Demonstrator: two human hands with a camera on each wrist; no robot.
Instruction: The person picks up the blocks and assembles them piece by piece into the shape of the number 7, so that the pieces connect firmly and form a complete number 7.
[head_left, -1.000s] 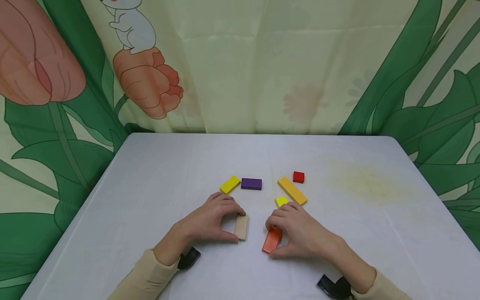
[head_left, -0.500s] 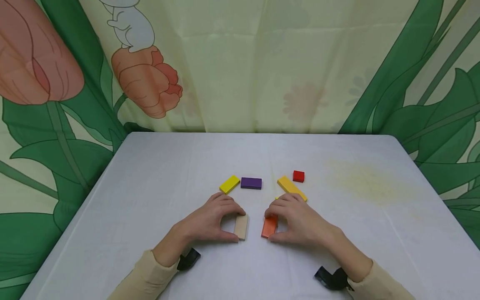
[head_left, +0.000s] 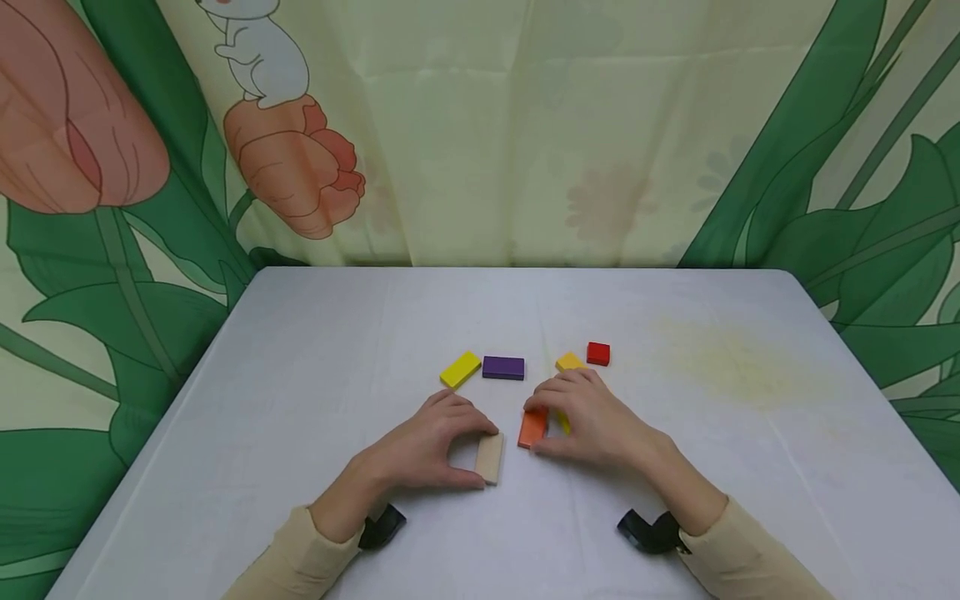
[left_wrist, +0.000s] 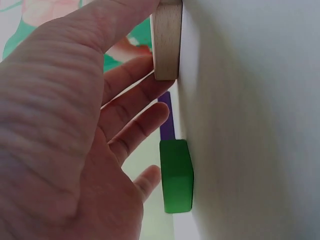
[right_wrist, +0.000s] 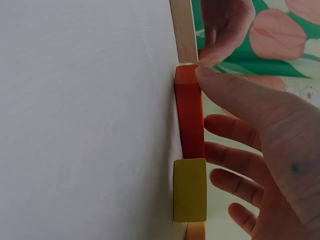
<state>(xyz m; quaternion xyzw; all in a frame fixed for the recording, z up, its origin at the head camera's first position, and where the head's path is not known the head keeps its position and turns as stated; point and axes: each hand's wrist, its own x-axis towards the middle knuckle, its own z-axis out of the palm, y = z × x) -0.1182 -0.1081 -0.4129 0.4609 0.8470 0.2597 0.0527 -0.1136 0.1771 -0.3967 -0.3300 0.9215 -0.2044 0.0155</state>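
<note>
My left hand (head_left: 423, 442) pinches a pale wooden block (head_left: 489, 458) by its two ends, thumb at the near end and fingers at the far end. In the left wrist view a green block (left_wrist: 176, 175) stands beside the lower fingers; the hand hides it in the head view. My right hand (head_left: 596, 421) holds an orange block (head_left: 532, 428) the same way, lying flat on the table a short gap right of the wooden one. A small yellow block (right_wrist: 190, 190) shows close past the orange block's far end in the right wrist view, mostly covered by the hand from above.
Beyond the hands lie a yellow block (head_left: 461, 369), a purple block (head_left: 503, 367) and a small red block (head_left: 597, 354). A longer amber block (head_left: 570, 362) is partly hidden behind my right hand. The white table (head_left: 712, 467) ends at a patterned curtain (head_left: 487, 150).
My right hand has slid the orange block away from me and leftward, covering more of the amber and small yellow blocks. My left hand and the wooden block have shifted slightly right.
</note>
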